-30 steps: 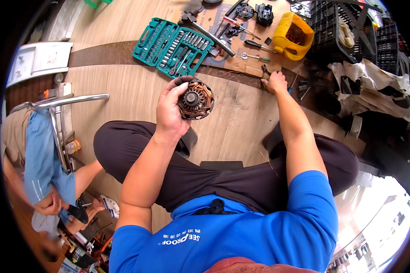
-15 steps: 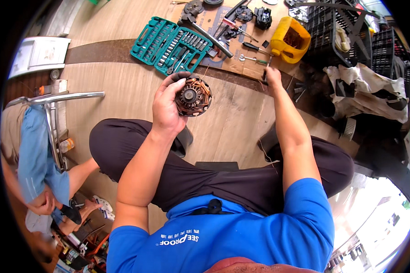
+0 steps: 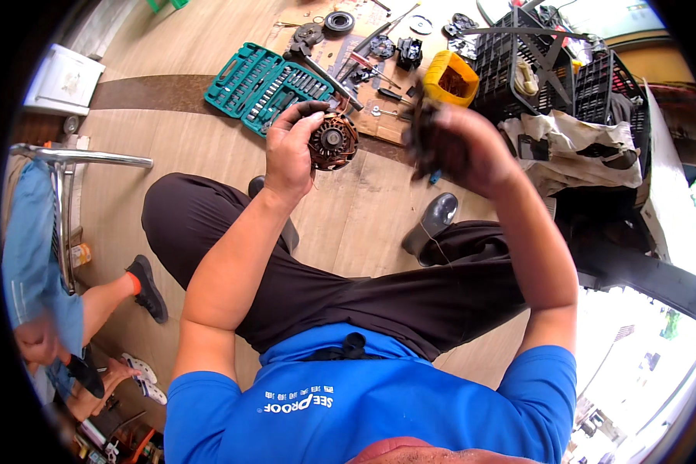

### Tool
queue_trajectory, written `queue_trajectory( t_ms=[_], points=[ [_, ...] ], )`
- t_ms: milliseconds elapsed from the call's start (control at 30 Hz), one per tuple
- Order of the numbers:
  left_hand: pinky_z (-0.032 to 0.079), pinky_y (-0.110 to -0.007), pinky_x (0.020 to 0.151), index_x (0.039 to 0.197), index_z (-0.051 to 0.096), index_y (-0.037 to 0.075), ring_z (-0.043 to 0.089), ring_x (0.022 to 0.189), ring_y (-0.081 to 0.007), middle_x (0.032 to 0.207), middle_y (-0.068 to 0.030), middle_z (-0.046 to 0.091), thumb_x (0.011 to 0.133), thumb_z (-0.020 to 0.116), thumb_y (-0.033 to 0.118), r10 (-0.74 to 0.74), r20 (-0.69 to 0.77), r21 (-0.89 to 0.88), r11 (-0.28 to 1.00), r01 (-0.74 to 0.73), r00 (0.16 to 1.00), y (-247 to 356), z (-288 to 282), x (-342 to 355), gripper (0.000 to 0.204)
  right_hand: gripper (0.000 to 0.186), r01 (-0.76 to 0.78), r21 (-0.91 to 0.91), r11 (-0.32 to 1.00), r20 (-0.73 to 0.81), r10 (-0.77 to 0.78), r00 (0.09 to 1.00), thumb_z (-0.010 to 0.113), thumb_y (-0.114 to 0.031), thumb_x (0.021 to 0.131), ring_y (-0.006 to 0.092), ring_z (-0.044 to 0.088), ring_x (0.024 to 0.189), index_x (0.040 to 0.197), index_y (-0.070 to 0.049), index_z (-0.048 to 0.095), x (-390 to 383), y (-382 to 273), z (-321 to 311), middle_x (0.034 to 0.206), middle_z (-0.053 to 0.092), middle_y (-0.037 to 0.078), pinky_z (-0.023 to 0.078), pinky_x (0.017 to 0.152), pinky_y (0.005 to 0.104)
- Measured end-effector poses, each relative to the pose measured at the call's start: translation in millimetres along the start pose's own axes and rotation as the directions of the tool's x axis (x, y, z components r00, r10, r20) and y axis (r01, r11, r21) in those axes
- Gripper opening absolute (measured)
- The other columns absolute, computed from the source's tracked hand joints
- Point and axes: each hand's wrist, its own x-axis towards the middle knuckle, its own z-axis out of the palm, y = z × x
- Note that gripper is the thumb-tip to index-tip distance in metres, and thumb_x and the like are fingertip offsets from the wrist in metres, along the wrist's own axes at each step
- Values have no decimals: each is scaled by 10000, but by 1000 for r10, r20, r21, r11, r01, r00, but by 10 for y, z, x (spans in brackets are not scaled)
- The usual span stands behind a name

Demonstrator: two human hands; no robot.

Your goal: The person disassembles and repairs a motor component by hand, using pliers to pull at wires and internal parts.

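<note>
My left hand [image 3: 290, 147] grips a round motor part [image 3: 334, 141] with copper windings and a toothed centre, thumb at its rim. My right hand [image 3: 472, 143] is raised to its right, with a gap between them; its fingers and the dark shape at them are smeared by motion, so I cannot tell what, if anything, it holds. Beyond both hands lie an open teal socket case [image 3: 230, 77] and a cardboard sheet [image 3: 309, 11] bearing screwdrivers, dark round parts and a yellow cut-open container [image 3: 460, 66].
Stacked black crates [image 3: 503, 62] and a stained cloth [image 3: 564, 174] are at the right. My bent legs [image 3: 193, 216] rest above the wooden floor [image 3: 131, 131]. At the left, another person [image 3: 42, 263] sits beside a chrome tube frame [image 3: 116, 156]; tools lie at lower left.
My right hand has left the cardboard's edge, rising and swinging nearer my left hand, now blurred. My left hand and motor part have shifted slightly upward. The other person's leg has moved.
</note>
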Motion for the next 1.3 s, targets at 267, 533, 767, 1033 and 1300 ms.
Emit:
queue_trajectory(
  t_ms=[267,533,767,1033,1300],
  points=[
    [557,-262,713,984,636,-21,661,797,-143,915,-85,666,891,514,32,-15,73,27,1000,13,997,-17,-79,-31,162,384,-306,266,914,135,279,951,444,-337,996,288,648,763,1176,-8,527,-336,781,495,948,626,157,559,587,436],
    [540,-260,762,1006,638,-31,656,833,-139,951,-93,678,898,507,36,18,124,111,993,-32,992,-3,-31,-53,182,339,-352,246,903,126,331,935,437,-316,1005,295,657,686,1091,-6,544,-167,777,481,880,634,158,564,545,436],
    [535,-251,770,1017,638,-35,654,849,-129,964,-89,680,900,512,38,16,148,177,983,-42,989,-8,16,-77,186,372,-343,222,913,107,327,939,436,-335,1000,290,649,691,1126,-6,556,-160,791,449,901,634,165,551,522,403],
    [527,-244,773,1024,642,-35,643,848,-115,962,-75,675,896,521,27,61,164,235,967,-100,985,-22,37,-89,186,325,-361,244,900,103,346,933,457,-324,997,274,648,650,1076,-21,544,-172,768,460,851,631,147,557,524,424],
    [512,-237,777,1025,641,-36,624,862,-106,959,-63,660,898,530,26,147,186,315,928,-200,972,-22,29,-116,179,316,-335,268,903,93,322,942,445,-319,1000,246,626,599,1038,-21,541,-150,817,489,804,621,134,529,471,382]
  ],
)
